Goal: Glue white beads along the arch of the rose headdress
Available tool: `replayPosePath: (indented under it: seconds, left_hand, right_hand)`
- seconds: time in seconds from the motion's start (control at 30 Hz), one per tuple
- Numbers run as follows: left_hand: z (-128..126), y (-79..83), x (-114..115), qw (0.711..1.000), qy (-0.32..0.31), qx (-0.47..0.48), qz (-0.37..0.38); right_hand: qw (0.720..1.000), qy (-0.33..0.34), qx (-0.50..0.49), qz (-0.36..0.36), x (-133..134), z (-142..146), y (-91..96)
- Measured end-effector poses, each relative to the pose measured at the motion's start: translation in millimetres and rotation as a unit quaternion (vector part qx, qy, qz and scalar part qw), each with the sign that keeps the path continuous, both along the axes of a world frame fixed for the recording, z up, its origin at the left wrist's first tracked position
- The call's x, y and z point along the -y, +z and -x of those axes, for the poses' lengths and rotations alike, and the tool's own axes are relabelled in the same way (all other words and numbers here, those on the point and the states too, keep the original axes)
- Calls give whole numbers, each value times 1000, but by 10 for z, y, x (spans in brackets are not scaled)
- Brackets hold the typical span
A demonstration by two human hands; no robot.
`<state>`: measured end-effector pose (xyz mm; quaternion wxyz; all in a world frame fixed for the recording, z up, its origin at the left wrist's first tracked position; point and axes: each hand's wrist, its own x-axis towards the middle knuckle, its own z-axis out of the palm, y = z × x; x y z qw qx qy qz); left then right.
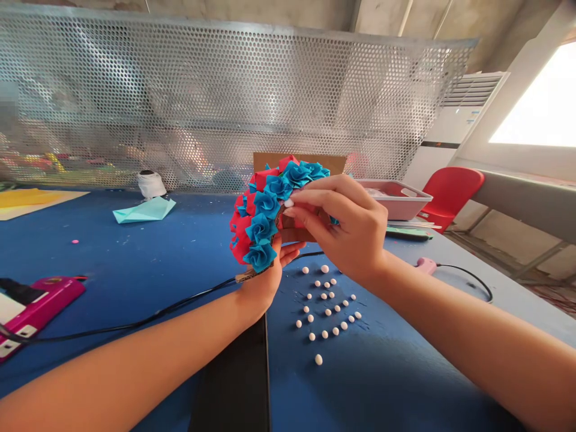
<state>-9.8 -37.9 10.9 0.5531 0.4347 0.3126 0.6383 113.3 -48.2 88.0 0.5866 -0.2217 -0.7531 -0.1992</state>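
Observation:
My left hand point(265, 282) is closed round the lower part of a curved piece covered in red and blue folded paper flowers point(263, 228), holding it up above the table. Bare cardboard shows at its lower edge. Between the thumb and forefinger of my right hand point(346, 225) is a small white ball point(288, 204), right at the inner edge of the blue flowers. Whether the ball touches the flowers I cannot tell. Below my hands, several similar white balls point(328, 312) lie spread in loose rows on the blue table point(382, 360).
A black flat panel point(236, 378) lies below my left forearm. At left are a magenta power strip point(49, 300), a black cable point(180, 307) and light-blue paper point(144, 210). A pink glue gun point(426, 266) and a pink bin point(400, 207) stand at right. Perforated metal screen point(225, 102) behind.

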Motion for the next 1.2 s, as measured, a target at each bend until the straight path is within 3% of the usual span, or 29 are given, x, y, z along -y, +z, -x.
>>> replayPosePath:
  seconds: [0.47,0.63,0.8,1.2]
  left_hand:
    - [-17,41,24,1000,3,-17,-23]
    - [6,-19,-14,999,-20,30,-10]
    - [10,-64,-43,999,-10,20,-27]
    - [10,-54,-29,1000,-5,7,-15]
  right_hand:
    - [999,1,-10,-43,29,0,45]
    - [997,23,9,-70,-17,-28,41]
    - [997,29,8,-77,-38,-30,30]
    - [992,-94,6,-85,18,-43,34]
